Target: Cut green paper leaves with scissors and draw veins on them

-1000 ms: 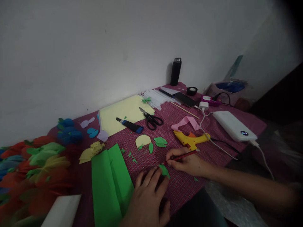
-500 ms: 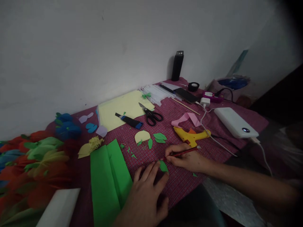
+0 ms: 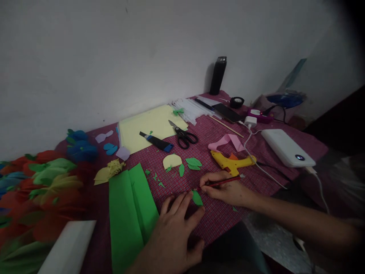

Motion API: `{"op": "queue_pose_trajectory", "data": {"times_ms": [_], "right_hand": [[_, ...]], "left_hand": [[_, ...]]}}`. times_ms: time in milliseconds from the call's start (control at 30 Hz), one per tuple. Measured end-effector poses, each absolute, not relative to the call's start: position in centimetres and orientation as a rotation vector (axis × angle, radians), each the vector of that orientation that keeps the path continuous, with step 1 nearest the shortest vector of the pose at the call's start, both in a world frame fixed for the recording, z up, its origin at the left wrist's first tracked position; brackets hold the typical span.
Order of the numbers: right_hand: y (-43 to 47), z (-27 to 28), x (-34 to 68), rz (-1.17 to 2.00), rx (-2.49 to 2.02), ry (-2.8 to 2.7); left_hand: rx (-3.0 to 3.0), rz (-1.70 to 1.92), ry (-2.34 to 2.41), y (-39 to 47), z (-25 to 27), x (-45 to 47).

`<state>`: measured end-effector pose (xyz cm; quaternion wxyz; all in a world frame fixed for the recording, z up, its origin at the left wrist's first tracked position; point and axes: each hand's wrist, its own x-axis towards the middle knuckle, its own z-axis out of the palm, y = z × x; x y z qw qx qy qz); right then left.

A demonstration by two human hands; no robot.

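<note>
My right hand (image 3: 225,189) is closed round a thin red pencil (image 3: 224,181), its lower end close to the top of a small green foam leaf (image 3: 196,198). My left hand (image 3: 178,222) lies palm down with the fingers spread, fingertips at the leaf's left and lower edges. Just left of that hand are green foam sheets (image 3: 125,213). Beyond the hands lie more cut green leaves (image 3: 193,164), a pale yellow rounded piece (image 3: 172,161) and green scraps (image 3: 161,184). Past my right hand rests a yellow glue gun (image 3: 234,163).
Black scissors (image 3: 185,137) and a utility knife (image 3: 156,142) lie by yellow sheets (image 3: 134,131). Foam flowers (image 3: 54,190) crowd the left side. A power bank (image 3: 285,147) with cables sits right; a black bottle (image 3: 218,76) stands at the back.
The view has shifted slightly. My right hand has eased a little away from the leaf, and more of the leaf shows. My left hand stays beside it.
</note>
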<state>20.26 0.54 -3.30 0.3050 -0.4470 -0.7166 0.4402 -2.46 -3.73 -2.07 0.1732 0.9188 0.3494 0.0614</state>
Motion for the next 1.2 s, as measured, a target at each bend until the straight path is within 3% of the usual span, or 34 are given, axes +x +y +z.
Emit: {"op": "queue_pose_trajectory", "data": {"times_ms": [1200], "right_hand": [[0.51, -3.06, 20.36, 1.113, -1.206, -1.951]], "left_hand": [[2.589, 0.159, 0.951, -3.17, -1.48, -2.37]]}}
